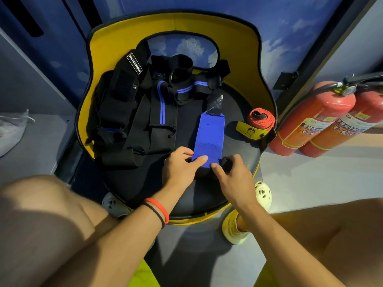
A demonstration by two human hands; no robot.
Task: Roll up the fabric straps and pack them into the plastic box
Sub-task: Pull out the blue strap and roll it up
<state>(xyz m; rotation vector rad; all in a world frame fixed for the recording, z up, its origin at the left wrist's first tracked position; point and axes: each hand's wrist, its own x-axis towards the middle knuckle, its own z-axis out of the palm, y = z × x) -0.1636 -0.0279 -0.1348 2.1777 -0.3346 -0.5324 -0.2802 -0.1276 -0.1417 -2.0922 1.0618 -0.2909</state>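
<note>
A blue fabric strap (211,132) lies flat on the black seat (186,189) of a yellow-backed chair, with a black hook-and-loop end at its far side. My left hand (182,165) and my right hand (232,172) both pinch its near end, thumbs on top of the rolled edge. A pile of black straps with blue stripes (149,104) covers the left and back of the seat. A rolled red strap (261,118) with a yellow label stands at the seat's right edge. No plastic box is in view.
Two red fire extinguishers (323,119) stand on the floor right of the chair. The chair's yellow backrest (176,23) curves round the far side. A white bag (11,131) lies on a grey ledge at left. My knees and pale shoes frame the chair.
</note>
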